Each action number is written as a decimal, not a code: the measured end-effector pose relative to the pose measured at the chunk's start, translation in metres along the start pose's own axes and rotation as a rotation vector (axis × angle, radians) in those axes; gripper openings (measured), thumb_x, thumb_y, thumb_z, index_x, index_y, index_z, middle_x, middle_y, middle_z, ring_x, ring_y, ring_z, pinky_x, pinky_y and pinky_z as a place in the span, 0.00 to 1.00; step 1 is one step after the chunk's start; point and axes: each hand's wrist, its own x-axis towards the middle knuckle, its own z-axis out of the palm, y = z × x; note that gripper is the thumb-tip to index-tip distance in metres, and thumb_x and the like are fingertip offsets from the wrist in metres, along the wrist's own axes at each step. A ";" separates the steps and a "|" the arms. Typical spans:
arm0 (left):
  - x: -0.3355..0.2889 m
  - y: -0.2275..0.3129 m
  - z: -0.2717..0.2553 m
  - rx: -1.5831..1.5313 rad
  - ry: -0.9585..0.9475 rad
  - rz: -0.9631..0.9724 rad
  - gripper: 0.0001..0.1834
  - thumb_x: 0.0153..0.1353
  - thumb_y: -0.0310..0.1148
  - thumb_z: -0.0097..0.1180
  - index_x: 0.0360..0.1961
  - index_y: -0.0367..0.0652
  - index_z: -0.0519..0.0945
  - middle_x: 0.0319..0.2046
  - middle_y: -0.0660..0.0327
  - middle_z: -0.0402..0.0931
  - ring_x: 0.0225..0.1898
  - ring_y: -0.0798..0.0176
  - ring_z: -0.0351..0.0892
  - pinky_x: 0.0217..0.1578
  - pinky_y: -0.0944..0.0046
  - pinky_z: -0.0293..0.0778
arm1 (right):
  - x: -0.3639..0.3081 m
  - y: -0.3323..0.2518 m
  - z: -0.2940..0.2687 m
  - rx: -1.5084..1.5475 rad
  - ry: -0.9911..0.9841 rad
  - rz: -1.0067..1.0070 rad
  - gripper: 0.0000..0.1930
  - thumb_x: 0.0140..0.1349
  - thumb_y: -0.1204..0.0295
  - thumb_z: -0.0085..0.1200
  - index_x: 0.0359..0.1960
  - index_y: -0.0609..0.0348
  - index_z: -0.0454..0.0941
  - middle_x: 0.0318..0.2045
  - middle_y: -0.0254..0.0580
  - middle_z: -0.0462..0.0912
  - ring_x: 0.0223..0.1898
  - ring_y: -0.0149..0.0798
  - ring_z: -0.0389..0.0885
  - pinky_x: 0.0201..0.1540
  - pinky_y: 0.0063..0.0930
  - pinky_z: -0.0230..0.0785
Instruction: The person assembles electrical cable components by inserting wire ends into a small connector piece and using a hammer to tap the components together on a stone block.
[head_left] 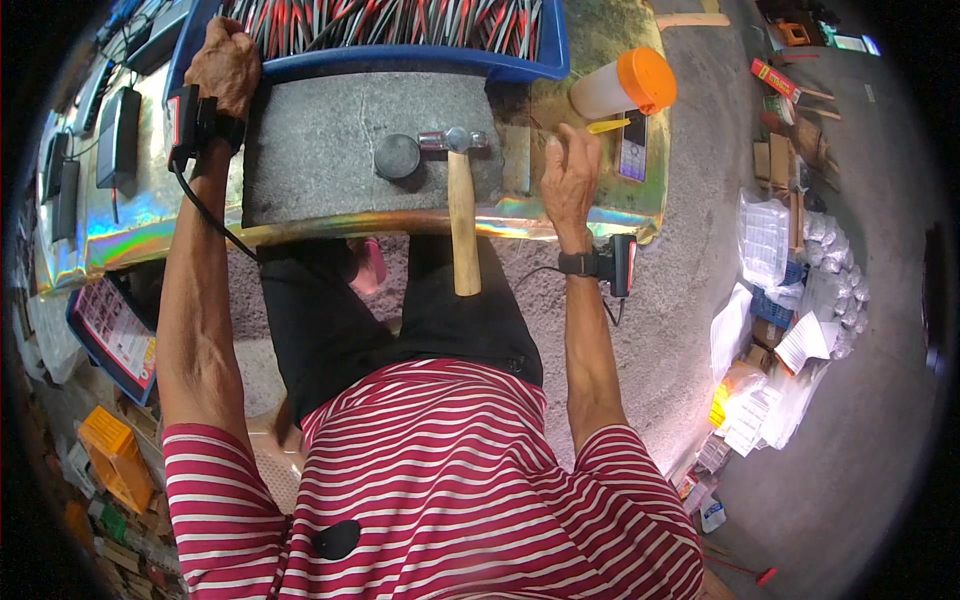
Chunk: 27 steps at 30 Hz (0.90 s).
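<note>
My left hand (222, 70) is closed at the left end of a blue plastic bin (400, 62). What its fingers hold, if anything, is hidden. The bin is full of thin red, black and grey rods (390, 25). On the right, my right hand (572, 175) has its fingers curled together above the bench edge, close to a pointed yellow piece (608, 126). Whether it grips that piece I cannot tell. Between my hands, a ball-peen hammer (462, 200) lies on a grey slab (310, 150), its wooden handle overhanging the edge. Beside its head sits a round dark metal block (397, 157).
A clear jar with an orange lid (645, 80) lies right of the bin, near a phone (633, 148). Black power adapters (118, 138) and cables line the bench's left side. Papers and plastic bags (790, 350) are piled on the floor to the right; an orange crate (115, 455) is lower left.
</note>
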 end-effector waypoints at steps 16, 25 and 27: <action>0.002 -0.017 0.009 0.097 0.052 0.169 0.12 0.57 0.37 0.42 0.41 0.46 0.67 0.30 0.52 0.73 0.33 0.54 0.75 0.32 0.60 0.70 | 0.009 -0.014 0.015 -0.223 -0.076 -0.243 0.14 0.50 0.73 0.47 0.40 0.63 0.69 0.41 0.48 0.70 0.47 0.48 0.65 0.47 0.41 0.56; 0.005 -0.007 0.002 -0.002 0.068 0.045 0.13 0.53 0.39 0.39 0.36 0.48 0.71 0.29 0.49 0.76 0.34 0.45 0.75 0.36 0.54 0.69 | 0.006 0.001 0.002 -0.146 -0.136 -0.415 0.12 0.49 0.77 0.47 0.38 0.65 0.71 0.40 0.47 0.71 0.45 0.47 0.67 0.47 0.38 0.59; 0.006 -0.009 0.003 0.014 0.072 0.063 0.13 0.54 0.39 0.38 0.37 0.48 0.71 0.29 0.49 0.76 0.34 0.46 0.75 0.36 0.54 0.69 | 0.005 0.003 -0.004 -0.127 -0.165 -0.464 0.12 0.49 0.79 0.46 0.38 0.66 0.71 0.39 0.47 0.71 0.45 0.47 0.68 0.48 0.37 0.59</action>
